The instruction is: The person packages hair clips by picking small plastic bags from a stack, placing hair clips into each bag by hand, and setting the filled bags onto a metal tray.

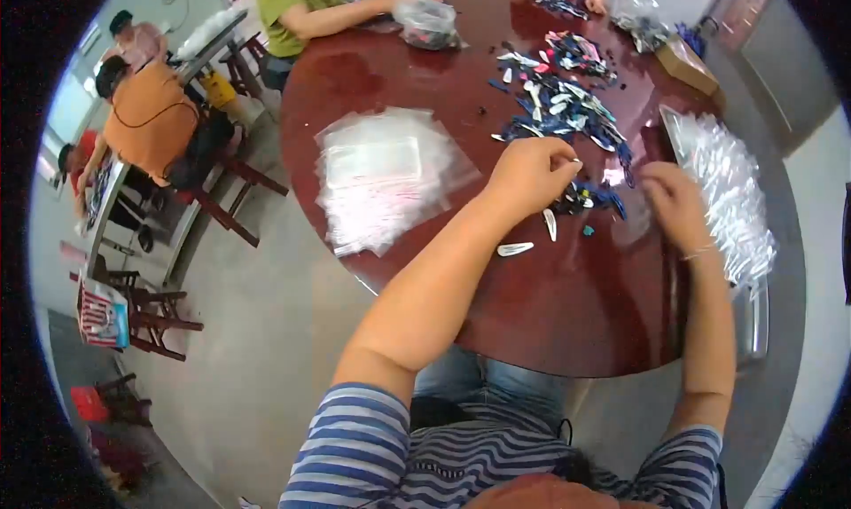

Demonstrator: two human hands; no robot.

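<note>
My left hand (534, 174) is over the near end of a heap of hair clips (567, 110), thumb and forefinger pinched together. A tiny pale bit shows at its fingertips, too small to name. To the right of the heap, my right hand (678, 206) hovers with loosely bent fingers apart, and no object shows in it. The clips are mostly white and dark blue, with some pink at the far end. Below my left hand lie a loose white snap clip (515, 249) and a small teal piece (589, 231).
Flat clear plastic bags (377, 176) are piled left on the round red-brown table (567, 323). Shiny clear packets (727, 194) line the right edge, near a cardboard box (687, 66). Across the table, a person in green (297, 8) is beside a filled bag (425, 23). Stools (226, 194) stand left.
</note>
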